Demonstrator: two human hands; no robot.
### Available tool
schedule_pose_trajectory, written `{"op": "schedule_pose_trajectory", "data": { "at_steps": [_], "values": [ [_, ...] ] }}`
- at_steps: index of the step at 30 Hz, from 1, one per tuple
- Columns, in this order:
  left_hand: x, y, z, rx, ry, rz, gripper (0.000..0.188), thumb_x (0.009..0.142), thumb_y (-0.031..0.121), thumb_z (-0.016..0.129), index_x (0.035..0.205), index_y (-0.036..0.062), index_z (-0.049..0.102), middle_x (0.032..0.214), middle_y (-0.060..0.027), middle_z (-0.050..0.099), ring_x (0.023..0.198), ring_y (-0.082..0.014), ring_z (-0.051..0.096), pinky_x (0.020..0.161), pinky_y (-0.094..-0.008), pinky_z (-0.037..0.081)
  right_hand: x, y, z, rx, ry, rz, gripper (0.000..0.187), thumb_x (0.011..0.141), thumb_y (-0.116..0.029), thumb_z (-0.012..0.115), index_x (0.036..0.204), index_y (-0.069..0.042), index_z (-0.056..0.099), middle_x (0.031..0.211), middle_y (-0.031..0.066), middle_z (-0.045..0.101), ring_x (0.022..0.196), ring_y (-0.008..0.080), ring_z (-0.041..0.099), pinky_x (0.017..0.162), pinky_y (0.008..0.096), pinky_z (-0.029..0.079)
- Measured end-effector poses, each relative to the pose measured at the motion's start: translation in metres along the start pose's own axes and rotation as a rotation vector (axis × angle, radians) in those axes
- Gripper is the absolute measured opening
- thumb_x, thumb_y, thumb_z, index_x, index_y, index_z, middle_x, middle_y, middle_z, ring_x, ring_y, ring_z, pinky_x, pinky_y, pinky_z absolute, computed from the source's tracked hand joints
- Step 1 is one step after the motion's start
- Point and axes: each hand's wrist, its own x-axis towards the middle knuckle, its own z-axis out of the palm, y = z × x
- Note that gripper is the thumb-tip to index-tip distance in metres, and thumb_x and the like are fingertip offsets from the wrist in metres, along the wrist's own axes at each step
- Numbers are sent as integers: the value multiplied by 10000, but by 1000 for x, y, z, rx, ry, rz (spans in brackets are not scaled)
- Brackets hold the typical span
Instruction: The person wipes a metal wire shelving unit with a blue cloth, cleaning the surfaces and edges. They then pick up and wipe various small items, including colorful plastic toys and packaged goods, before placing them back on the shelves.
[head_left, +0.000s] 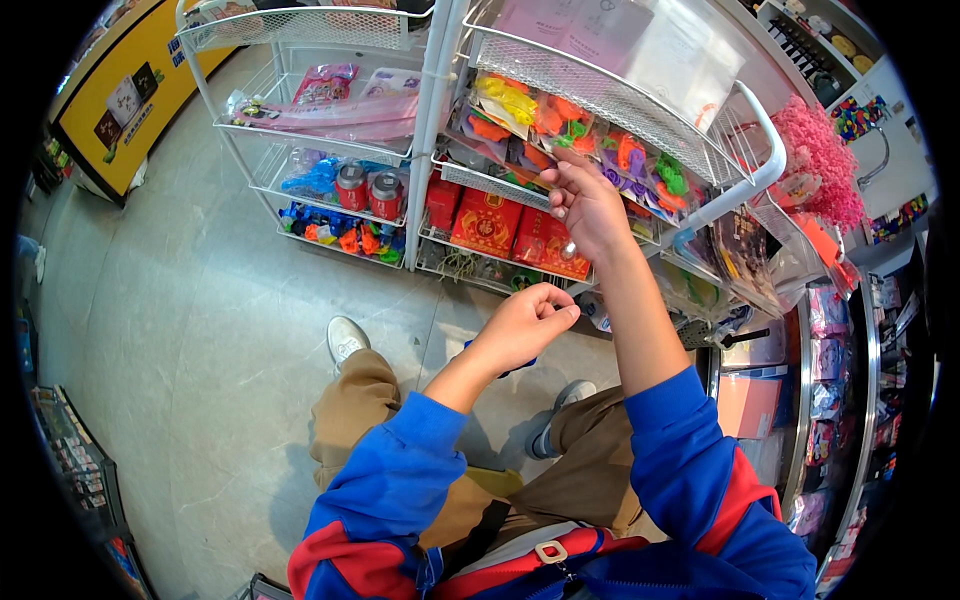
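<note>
My right hand (592, 205) is raised in front of the middle level of a white wire rack (590, 65). Its fingers are loosely bent and apart, with nothing plainly held in them. Just beyond the fingertips lie bagged toys (630, 160) in orange, green, purple and yellow. Lower and nearer to me, my left hand (525, 325) is closed, thumb against curled fingers. Something blue (518, 368) shows beneath that hand; whether the hand grips it I cannot tell. Red boxes with gold print (487, 218) sit on the level under the toys.
Another wire rack on the left bears red cans (352, 188) and colourful bags (345, 235). Pink dried flowers (822, 160) stand at the right rack's end. Packaged goods hang along a curved display (828, 370) on the right. A yellow counter (125, 100) is at far left.
</note>
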Motion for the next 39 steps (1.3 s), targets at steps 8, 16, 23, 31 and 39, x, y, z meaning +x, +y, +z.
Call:
{"op": "schedule_pose_trajectory", "data": {
  "at_steps": [8, 16, 23, 31, 39],
  "values": [
    [0, -2, -1, 20, 22, 32, 237, 934, 212, 608, 1070, 17, 601, 748, 52, 552, 673, -26, 453, 589, -206, 369, -13, 0, -1, -73, -44, -17, 483, 934, -125, 545, 1377, -6, 393, 884, 88, 645, 626, 99, 567, 506, 224, 453],
    [-4, 1, -4, -121, 68, 82, 186, 932, 164, 602, 1064, 34, 612, 783, 52, 572, 694, -24, 476, 595, -194, 377, -76, 46, -53, -546, -299, 62, 310, 974, -250, 529, 1153, -12, 618, 1001, 56, 665, 898, 140, 617, 770, 281, 503],
    [-14, 4, -14, -193, 270, 92, 142, 922, 150, 598, 1011, 46, 637, 747, 46, 552, 691, -29, 482, 616, -189, 379, -149, 133, -63, -438, -803, 361, 571, 983, -499, 419, 1309, -35, 489, 1263, 121, 565, 1146, 248, 542, 977, 378, 408],
    [-10, -12, -37, 100, 437, 69, 159, 923, 160, 606, 1053, 70, 623, 793, 62, 513, 773, -37, 464, 685, -188, 382, -158, 108, -75, -684, -621, -28, 282, 929, -322, 596, 964, -51, 666, 892, 100, 672, 783, 219, 629, 738, 339, 489],
    [-7, -41, -27, 914, -235, -241, 393, 798, 264, 733, 1111, 54, 621, 967, -142, 640, 933, -257, 605, 832, -346, 473, -162, 86, -116, -421, -271, 194, 285, 910, -269, 569, 921, 3, 655, 756, 70, 655, 677, 126, 586, 635, 313, 477]
  ]
}}
